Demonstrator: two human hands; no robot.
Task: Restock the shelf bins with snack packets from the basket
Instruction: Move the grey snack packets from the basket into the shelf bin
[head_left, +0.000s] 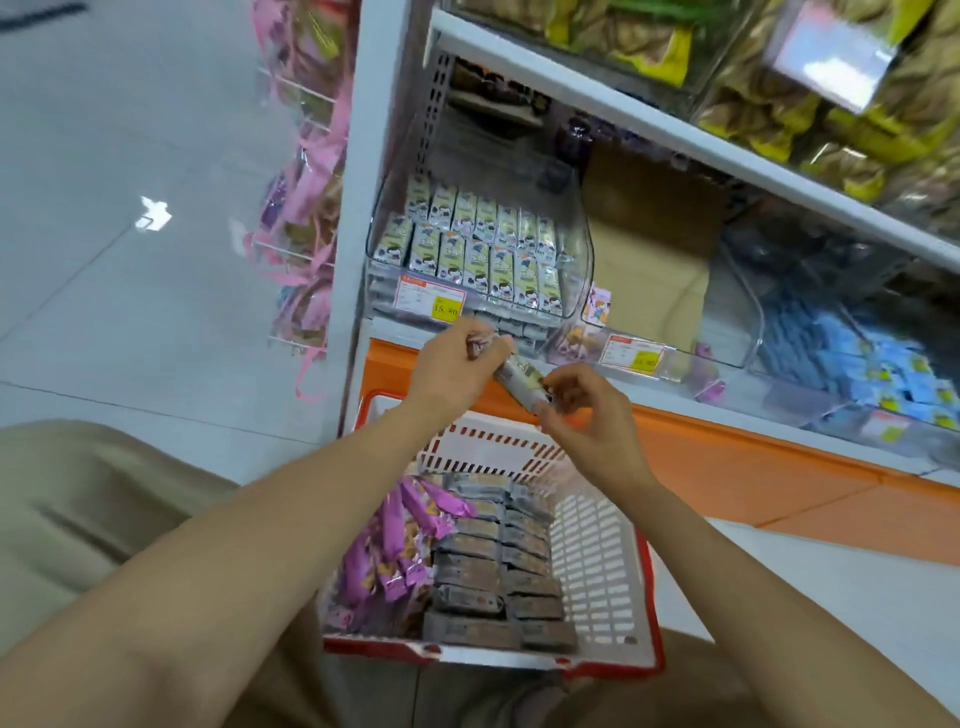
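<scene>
A stack of snack packets (521, 379) is held between my two hands above the basket. My left hand (457, 364) grips its upper end and my right hand (592, 415) pinches its lower end. Below them the white basket with a red rim (608, 571) holds rows of grey-brown packets (498, 566) and pink packets (389, 545) on its left side. Just beyond my hands, a clear shelf bin (576, 260) stands filled with rows of pale green packets (478, 249).
Right of that bin is a second clear bin (748, 332) showing a cardboard box (649, 249) behind it. Blue packets (857, 358) fill a bin further right. Yellow bags (779, 104) sit on the upper shelf. Pink ribboned bags (306, 197) hang at the shelf's left end.
</scene>
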